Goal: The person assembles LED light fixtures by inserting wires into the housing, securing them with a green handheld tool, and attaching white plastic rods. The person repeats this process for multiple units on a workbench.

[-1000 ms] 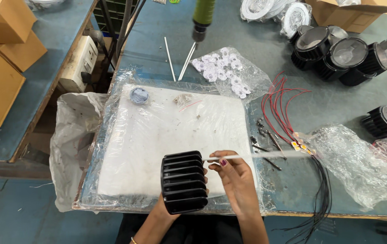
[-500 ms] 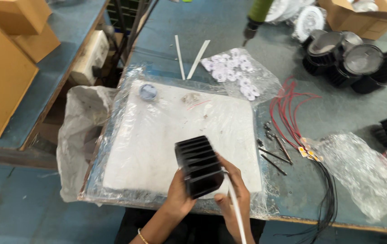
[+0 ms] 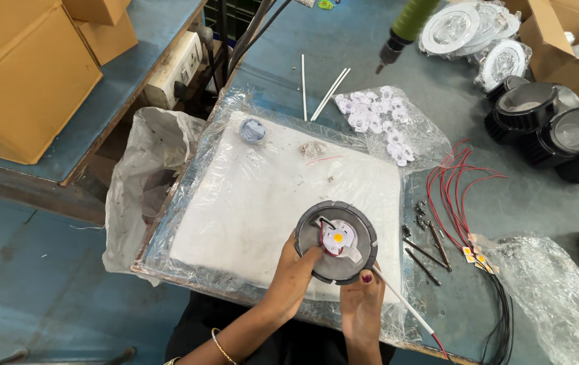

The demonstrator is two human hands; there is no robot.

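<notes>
Both hands grip one round black lamp housing (image 3: 335, 242). The left hand (image 3: 294, 274) fingers clasp its rim. The right hand (image 3: 361, 305) pinches it beside one white sleeved wire (image 3: 404, 305).

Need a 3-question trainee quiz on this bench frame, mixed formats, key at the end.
1. True or false: the left hand touches the round black housing.
2. The housing's centre shows: A) a yellow chip on a white plate, B) a green board, C) a bare hole.
3. Fill in: the right hand holds the housing and a thin white ____.

Key: 1 true. 2 A. 3 tube; a red wire shows at its far end.
</notes>
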